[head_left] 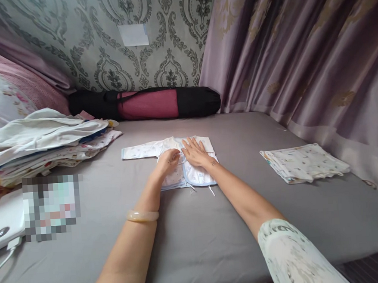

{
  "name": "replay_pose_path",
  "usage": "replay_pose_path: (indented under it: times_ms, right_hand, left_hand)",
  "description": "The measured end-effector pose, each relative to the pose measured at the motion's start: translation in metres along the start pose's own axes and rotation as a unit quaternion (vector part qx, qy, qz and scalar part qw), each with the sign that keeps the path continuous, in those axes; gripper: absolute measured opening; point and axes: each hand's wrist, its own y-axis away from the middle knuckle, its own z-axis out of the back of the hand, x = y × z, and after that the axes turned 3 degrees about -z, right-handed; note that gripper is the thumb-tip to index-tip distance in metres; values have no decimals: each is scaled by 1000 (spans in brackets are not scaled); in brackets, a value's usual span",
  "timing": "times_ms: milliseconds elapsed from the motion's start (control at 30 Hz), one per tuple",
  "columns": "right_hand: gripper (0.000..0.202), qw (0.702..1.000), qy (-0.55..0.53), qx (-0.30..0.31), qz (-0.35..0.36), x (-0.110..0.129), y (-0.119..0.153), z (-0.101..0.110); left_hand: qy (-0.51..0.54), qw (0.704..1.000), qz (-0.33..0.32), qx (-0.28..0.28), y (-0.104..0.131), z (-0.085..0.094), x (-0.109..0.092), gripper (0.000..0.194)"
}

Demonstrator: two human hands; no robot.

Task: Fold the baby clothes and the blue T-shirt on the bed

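A white baby shirt (174, 179) with a small print, pale blue edging and thin ties lies spread on the grey sheet. Its left sleeve (141, 150) reaches straight out to the side, while the other sleeve appears folded over the body. My right hand (194, 153) rests flat on the upper right of the shirt, fingers spread. Beside it, my left hand (170, 159) is curled, with its fingers drawn together at the middle of the front, gripping the cloth there. The fingertips of my left hand are partly hidden.
A folded printed cloth (303, 163) lies on the right of the grey bed (227, 130). Stacked clothes (42, 132) stand on the left, near a white power bank (6, 219) with a cable and a blurred-out item. A black and red long bag (147, 104) lies against the wall.
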Motion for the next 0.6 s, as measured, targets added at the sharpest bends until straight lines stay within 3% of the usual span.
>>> replay_pose_path:
  times_ms: [133, 300, 400, 600]
  right_hand:
    - [61, 999, -4, 34, 8, 7, 0, -5]
    - [62, 997, 2, 73, -6, 13, -6, 10]
    - [64, 999, 10, 48, 17, 22, -15, 10]
    - [69, 999, 18, 20, 25, 28, -30, -13]
  left_hand:
    - [3, 1000, 14, -9, 2, 2, -3, 30]
    - [21, 999, 41, -29, 0, 5, -5, 26]
    - [28, 996, 70, -57, -1, 8, -3, 25]
    - [61, 982, 141, -114, -1, 17, 7, 23]
